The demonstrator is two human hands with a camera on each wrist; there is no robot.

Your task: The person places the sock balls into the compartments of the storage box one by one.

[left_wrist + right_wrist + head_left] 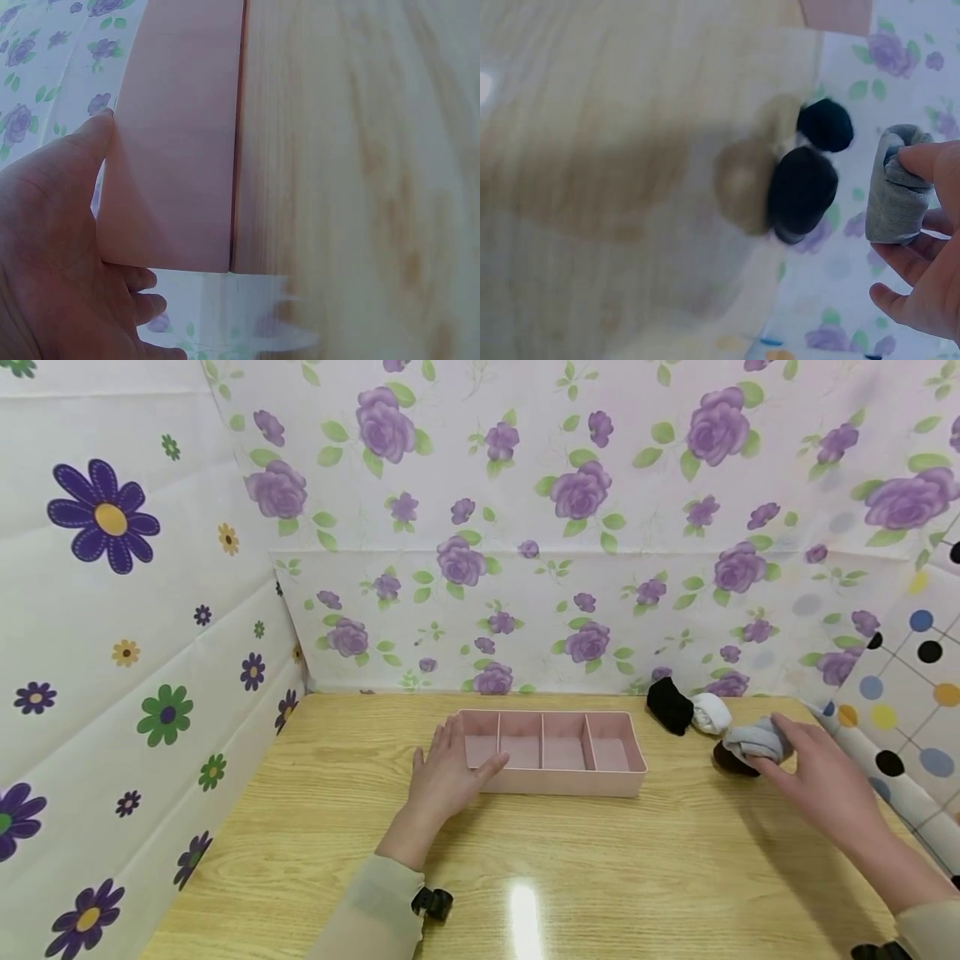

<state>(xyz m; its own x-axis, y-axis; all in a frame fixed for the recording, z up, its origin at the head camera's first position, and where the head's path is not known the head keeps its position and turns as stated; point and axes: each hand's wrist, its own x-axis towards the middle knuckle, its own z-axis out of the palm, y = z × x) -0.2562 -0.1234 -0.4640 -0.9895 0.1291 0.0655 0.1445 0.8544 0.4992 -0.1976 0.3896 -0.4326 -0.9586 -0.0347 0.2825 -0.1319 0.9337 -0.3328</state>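
In the head view a pink box (558, 782) with several compartments in a row stands on the table. My left hand (446, 777) rests at its left end, fingers extended along the side and thumb over the front rim. The left wrist view shows the thumb touching the top edge of the pink wall (172, 150). Over at the right, my right hand (825, 785) pinches a rolled grey sock (757, 739) between thumb and fingers. Just below it is a black rolled sock (729, 762). The right wrist view shows the grey roll (896, 195) raised beside the black one (802, 191).
Behind the right hand, a white rolled sock (710, 713) and another black rolled sock (670, 706) lie near the table's back edge. Flowered sheets (465, 627) rise behind and at the left; a dotted sheet (915, 718) borders the right side. The wooden table (600, 868) reflects a light.
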